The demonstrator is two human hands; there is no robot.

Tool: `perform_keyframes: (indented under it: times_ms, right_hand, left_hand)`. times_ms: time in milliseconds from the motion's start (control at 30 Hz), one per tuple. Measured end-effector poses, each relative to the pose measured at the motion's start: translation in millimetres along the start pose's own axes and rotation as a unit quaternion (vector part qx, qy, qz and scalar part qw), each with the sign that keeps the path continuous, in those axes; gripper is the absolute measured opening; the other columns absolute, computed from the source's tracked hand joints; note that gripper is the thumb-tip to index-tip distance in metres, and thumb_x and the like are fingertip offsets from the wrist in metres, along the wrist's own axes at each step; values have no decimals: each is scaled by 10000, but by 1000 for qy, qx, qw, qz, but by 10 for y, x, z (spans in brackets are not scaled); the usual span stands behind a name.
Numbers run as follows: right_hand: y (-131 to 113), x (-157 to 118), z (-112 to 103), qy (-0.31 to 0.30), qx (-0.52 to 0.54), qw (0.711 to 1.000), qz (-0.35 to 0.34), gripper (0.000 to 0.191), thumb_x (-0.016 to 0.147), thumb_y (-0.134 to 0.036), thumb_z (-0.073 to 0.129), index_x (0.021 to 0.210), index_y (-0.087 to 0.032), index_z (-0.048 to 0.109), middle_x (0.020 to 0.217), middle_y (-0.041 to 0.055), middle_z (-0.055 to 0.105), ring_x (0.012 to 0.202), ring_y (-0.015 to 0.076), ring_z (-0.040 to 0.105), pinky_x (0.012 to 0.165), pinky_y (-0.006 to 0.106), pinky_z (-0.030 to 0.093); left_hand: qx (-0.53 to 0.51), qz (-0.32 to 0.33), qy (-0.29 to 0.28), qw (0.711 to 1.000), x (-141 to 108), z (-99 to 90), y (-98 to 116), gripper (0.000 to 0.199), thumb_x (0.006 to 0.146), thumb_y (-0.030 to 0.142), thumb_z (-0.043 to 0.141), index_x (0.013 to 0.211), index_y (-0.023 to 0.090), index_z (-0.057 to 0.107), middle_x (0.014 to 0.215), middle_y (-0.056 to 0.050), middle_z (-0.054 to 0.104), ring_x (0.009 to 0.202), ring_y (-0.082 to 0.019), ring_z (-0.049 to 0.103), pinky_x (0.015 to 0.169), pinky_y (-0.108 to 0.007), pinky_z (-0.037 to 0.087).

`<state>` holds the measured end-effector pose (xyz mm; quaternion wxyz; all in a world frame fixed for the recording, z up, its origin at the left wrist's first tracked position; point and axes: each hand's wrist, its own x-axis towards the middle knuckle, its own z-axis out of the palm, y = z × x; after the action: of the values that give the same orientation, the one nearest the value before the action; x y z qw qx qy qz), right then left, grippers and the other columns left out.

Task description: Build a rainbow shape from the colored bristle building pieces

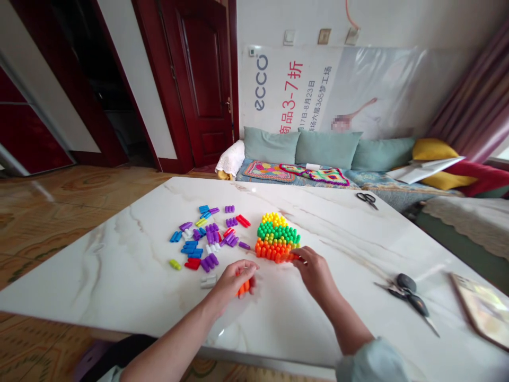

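Observation:
Orange bullet-shaped plastic pieces are held in my left hand, its fingers curled around them just above the table. My right hand pinches an orange piece at the front right corner of a standing group of pieces. That group has upright rows: yellow pieces at the back, green pieces in the middle, a yellow-green band, then orange pieces in front. Left of it lie scattered purple pieces, blue pieces, red pieces and white pieces, many on their sides.
Everything rests on a white marbled table. To the right lie a black-handled folding tool and a phone-like slab. Black scissors are at the far right edge. Beyond stands a sofa with green cushions.

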<state>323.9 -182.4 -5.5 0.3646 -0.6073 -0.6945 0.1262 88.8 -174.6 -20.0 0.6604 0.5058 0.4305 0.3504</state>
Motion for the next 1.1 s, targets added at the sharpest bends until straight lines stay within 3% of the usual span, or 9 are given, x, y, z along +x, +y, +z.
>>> perform_keyframes:
  times_ms: [100,200,367,500,567,700,933,1100]
  right_hand:
    - [191,84,-63,-50,-93,992,71,285,763,-65,481,900,-188,699,901,48,676,773,153,626,755,263,457]
    - [242,95,-2,-70,-121,987,83,330,762,-58,464,948,-192,701,943,46,682,787,143,630,760,251,445]
    - [136,52,17,-19,-148,983,108,345,797,-111,484,1102,-180,629,1016,54,665,767,137,627,704,252,427]
    - [16,0,-57,-30,-190,969,153,159,833,-291,529,785,-228,667,855,12,678,713,161,617,597,263,377]
    - [-23,-24,-53,-61,-184,970,150,196,832,-328,543,715,-234,671,826,8,683,706,162,619,586,262,369]
    - [-48,-54,20,-96,-162,973,131,145,815,-272,568,795,-233,706,936,19,692,733,147,631,608,248,392]
    - [-24,-63,71,-98,-164,974,118,150,829,-265,573,887,-237,709,1055,20,658,743,128,635,657,248,422]
    - [-26,-64,62,-103,-176,972,114,199,824,-266,588,993,-257,693,1083,17,649,742,124,636,656,250,426]
  left_hand:
    - [8,5,14,1000,22,-11,-4,476,715,556,669,938,141,598,651,-8,603,549,-105,556,420,-181,296]
    - [12,5,28,1000,37,-16,-6,460,701,527,675,929,134,602,659,-9,603,560,-102,551,421,-175,300]
    - [16,0,40,999,38,-24,10,448,691,504,671,928,130,600,663,-11,607,558,-99,543,420,-174,299]
    - [7,-1,43,999,35,-18,15,447,670,500,685,904,128,604,670,-14,612,567,-98,538,426,-175,299]
    - [4,-4,46,999,37,-17,10,443,670,499,687,900,128,607,673,-18,618,572,-99,541,432,-177,301]
    - [1,-5,50,999,39,-19,3,432,681,498,688,907,137,617,693,-26,633,590,-105,557,443,-180,304]
    - [-5,-9,49,999,36,-22,-7,434,673,498,711,905,140,631,720,-40,650,628,-124,588,472,-191,336]
    - [-56,4,55,997,58,-49,-47,428,697,437,730,992,145,623,879,-79,680,806,-165,631,565,-206,407]
